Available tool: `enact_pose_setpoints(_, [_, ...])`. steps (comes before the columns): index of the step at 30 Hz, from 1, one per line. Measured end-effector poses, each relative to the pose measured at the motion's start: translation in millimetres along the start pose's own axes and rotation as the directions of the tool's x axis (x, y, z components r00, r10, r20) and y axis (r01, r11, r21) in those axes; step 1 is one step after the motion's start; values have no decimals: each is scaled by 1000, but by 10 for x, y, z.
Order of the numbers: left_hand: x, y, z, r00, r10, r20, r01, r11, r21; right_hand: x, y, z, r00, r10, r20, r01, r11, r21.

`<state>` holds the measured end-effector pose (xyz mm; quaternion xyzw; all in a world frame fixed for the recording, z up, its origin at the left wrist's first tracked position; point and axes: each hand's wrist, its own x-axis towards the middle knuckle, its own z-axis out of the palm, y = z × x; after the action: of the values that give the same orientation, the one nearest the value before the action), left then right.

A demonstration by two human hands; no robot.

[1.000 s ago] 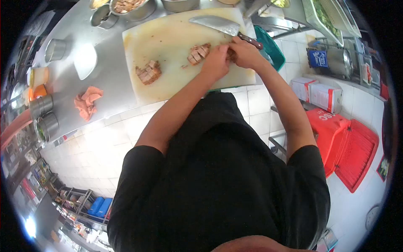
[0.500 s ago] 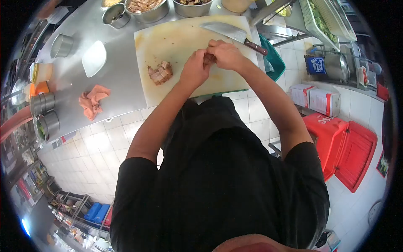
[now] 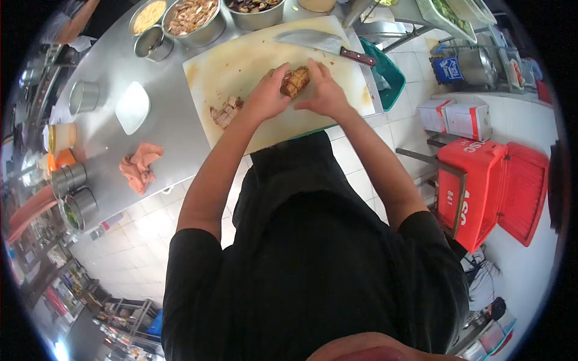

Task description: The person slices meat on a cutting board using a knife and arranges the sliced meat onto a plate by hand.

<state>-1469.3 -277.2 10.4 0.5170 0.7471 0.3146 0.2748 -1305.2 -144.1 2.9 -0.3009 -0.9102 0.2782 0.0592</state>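
Observation:
A browned piece of roast meat (image 3: 295,82), scored or cut into chunks, lies on the white cutting board (image 3: 241,57) between my hands. My left hand (image 3: 268,95) is at its left side with fingers and thumb apart, close against it; whether they touch is hard to tell. To its right, my right hand (image 3: 326,94) is spread open, a small gap from the meat. Several cut chunks of meat (image 3: 226,112) lie on the board left of my left hand. Beyond my hands, a knife (image 3: 313,40) with a brown handle lies across the board's far right part.
Metal bowls of food, including one of sliced meat (image 3: 192,21), line the far side of the counter. A white dish (image 3: 132,108) and an orange cloth (image 3: 141,167) lie to the left. A green bin (image 3: 391,81) is beyond the board's right edge; a red cooler (image 3: 469,186) stands at right.
My hands were closed together around the meat; now they have parted, showing it on the board between them. The view has shifted slightly.

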Motion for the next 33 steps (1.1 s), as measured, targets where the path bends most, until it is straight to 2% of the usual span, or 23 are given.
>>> enact_pose_setpoints(5, [194, 61, -102, 982, 15, 189, -19, 1000, 20, 119, -134, 213, 999, 44, 21, -45, 998, 47])
enact_pose_setpoints(8, [289, -4, -35, 971, 28, 238, -52, 994, 93, 77, -110, 325, 995, 29, -96, -19, 995, 100])
enact_pose_setpoints(11, [324, -5, 22, 972, 64, 228, -73, 997, 34, 4, -179, 373, 957, -11, -290, 42, 994, 103])
enact_pose_setpoints(14, [371, -133, 44, 963, 105, 249, -111, 994, 8, 46, -146, 445, 973, -22, -229, 41, 996, 81])
enact_pose_setpoints(17, [476, -327, 103, 942, 239, 234, -239, 971, -30, 26, -166, 469, 964, -26, -263, 52, 994, 93])
enact_pose_setpoints(20, [487, -278, 16, 932, 212, 293, -202, 977, -63, -17, -285, 359, 976, 34, -217, -14, 996, 91])
enact_pose_setpoints(23, [573, -396, -14, 910, 228, 348, -231, 972, -32, 97, -232, 573, 961, 63, -271, -43, 996, 77])
enact_pose_setpoints(24, [675, -608, 96, 872, 246, 422, -146, 956, -256, 85, -321, 534, 954, 93, -285, -77, 995, 65])
enact_pose_setpoints(27, [667, -393, -118, 846, 303, 438, -294, 952, -90, 94, -417, 584, 944, 180, -275, -167, 984, 69])
enact_pose_setpoints(30, [723, -449, -214, 821, 323, 471, -357, 934, -18, 46, -653, 530, 932, 214, -293, -202, 977, 72])
enact_pose_setpoints(33, [702, -454, -407, 793, 283, 539, -346, 938, 16, 61, -776, 643, 896, 202, -395, -167, 978, 123])
